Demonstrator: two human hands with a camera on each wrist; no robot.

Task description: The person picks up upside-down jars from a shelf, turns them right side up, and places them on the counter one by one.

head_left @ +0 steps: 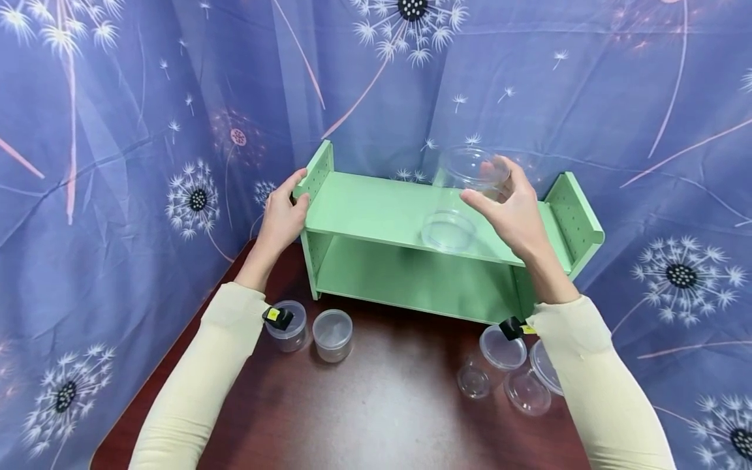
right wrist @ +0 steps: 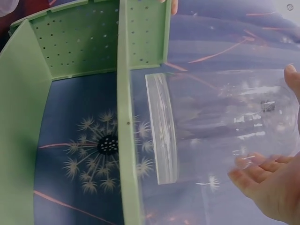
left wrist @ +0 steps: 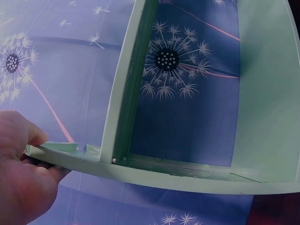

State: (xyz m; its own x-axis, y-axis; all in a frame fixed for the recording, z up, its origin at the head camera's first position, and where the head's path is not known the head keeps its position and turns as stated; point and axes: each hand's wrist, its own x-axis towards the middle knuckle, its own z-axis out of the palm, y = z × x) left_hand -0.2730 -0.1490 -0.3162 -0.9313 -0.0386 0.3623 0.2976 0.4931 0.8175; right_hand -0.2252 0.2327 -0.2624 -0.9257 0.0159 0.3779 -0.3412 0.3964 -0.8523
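Note:
My left hand [head_left: 283,214] grips the upper end of the left side panel of a light green two-tier shelf [head_left: 376,202]. In the left wrist view, its thumb and fingers [left wrist: 35,133] lie on either side of the panel's edge. My right hand [head_left: 517,212] holds a tall clear plastic jar [head_left: 449,196] near its upper end, thumb and fingers around the wall. The jar's wide lid end [right wrist: 161,129] points down, right at the upper board's front edge. See-through walls let the green board and the cloth show through the jar.
Two lidded clear tubs [head_left: 333,336] stand on the dark red-brown table [head_left: 388,405] at front left. Several clear containers [head_left: 527,391] cluster at front right, partly behind my right sleeve. Blue dandelion-print cloth [head_left: 194,130] hangs behind and beside the shelf.

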